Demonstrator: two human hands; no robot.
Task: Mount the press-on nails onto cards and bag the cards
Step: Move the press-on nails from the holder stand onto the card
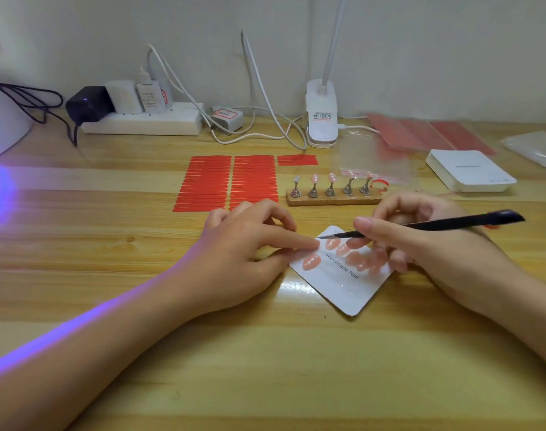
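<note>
— How is the left hand point(240, 244) placed?

— It is laid palm down on the wooden table point(265, 368), with the forearm stretched in from the lower left. The index finger is extended and its tip is pressed onto the upper left edge of the white card point(337, 284); nothing is gripped, and the other fingers are loosely bent.

— And the right hand point(421, 241)?

— A black pointed tool point(433, 226) is pinched between thumb and index finger, and is held nearly level, with its fine tip aimed left just above the card's top corner, close to the left fingertip. The remaining fingers are curled down onto the card's right edge.

— Where is the card found?

— It is set flat on the table between both hands, turned like a diamond, and the words "Handmade Nail" are printed on it. Several pink press-on nails point(332, 243) are seen in a row along its upper side, and one more is stuck near its left corner.

— What is seen behind?

— A wooden stand point(333, 199) with five metal holders is placed just beyond the hands, and pale nails are carried on some of them. Red adhesive strips point(203, 181) are laid to its left, clear bags point(374, 163) and a stack of white cards point(469, 171) to its right.
</note>
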